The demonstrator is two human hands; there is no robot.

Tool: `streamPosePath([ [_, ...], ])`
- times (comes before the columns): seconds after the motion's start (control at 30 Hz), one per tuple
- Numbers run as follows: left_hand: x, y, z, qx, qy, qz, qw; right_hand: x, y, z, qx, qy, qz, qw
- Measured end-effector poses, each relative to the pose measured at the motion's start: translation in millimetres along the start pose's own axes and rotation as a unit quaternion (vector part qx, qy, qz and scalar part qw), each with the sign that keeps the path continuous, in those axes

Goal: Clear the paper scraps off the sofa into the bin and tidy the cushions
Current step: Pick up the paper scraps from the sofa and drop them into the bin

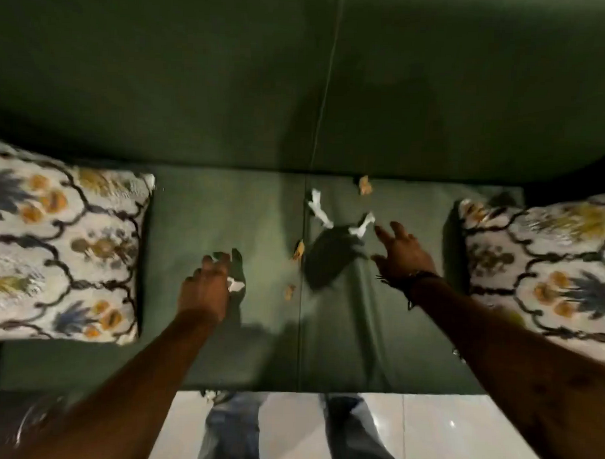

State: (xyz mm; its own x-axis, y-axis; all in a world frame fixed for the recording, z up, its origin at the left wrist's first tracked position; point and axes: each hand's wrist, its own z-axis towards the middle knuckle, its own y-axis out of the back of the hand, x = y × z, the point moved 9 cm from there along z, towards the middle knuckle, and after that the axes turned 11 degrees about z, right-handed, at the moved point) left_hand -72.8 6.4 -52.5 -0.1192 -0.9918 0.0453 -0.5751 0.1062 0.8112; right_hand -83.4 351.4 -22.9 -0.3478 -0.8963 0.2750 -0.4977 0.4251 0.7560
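Note:
Several paper scraps lie on the green sofa seat (226, 219) near its middle seam: a white twisted scrap (318, 209), another white scrap (362, 225), and tan scraps (365, 185) (298, 249) (288, 291). My left hand (206, 287) is curled over a white scrap (236, 285) on the left seat cushion, fingers closed around it. My right hand (401, 251) hovers with fingers spread just right of the white scrap, touching nothing. One patterned cushion (60, 241) lies flat at the left end. Another patterned cushion (546, 265) lies flat at the right end.
The sofa backrest (299, 74) fills the upper view. Below the seat's front edge is pale tiled floor (458, 437) with my jeans-clad legs (232, 433). A clear rounded object (37, 422), blurred, sits at the lower left.

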Motion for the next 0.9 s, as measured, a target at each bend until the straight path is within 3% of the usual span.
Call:
streamPosePath([
  [0.2, 14.9, -66.3, 41.3, -0.115, 0.044, -0.13, 0.984, 9.5, -45.8, 98.4, -0.116, 0.013, 0.001, 0.993],
  [0.4, 3.1, -60.0, 37.1, -0.248, -0.027, -0.114, 0.962, -7.8, -62.0, 91.0, -0.203, 0.031, 0.033, 0.978],
  [0.47, -1.8, -57.9, 37.4, -0.254, -0.029, -0.126, 0.958, -8.7, -59.2, 88.4, -0.214, 0.05, 0.048, 0.974],
  [0.57, -13.5, -46.0, 37.8, -0.268, -0.029, -0.199, 0.942, 1.2, -44.2, 90.4, -0.235, 0.054, 0.18, 0.954],
  [0.67, -43.5, -37.0, 31.0, -0.264, -0.082, -0.25, 0.928, 39.2, -38.5, 107.1, -0.212, 0.065, 0.233, 0.947],
  [0.8, -88.4, -32.0, 19.4, -0.243, -0.146, -0.252, 0.925, 84.2, -50.4, 141.2, -0.119, 0.083, 0.162, 0.976],
  [0.9, -113.1, -54.9, 9.8, -0.159, -0.154, -0.211, 0.952, 88.3, -63.2, 150.8, -0.102, 0.075, 0.085, 0.988],
])
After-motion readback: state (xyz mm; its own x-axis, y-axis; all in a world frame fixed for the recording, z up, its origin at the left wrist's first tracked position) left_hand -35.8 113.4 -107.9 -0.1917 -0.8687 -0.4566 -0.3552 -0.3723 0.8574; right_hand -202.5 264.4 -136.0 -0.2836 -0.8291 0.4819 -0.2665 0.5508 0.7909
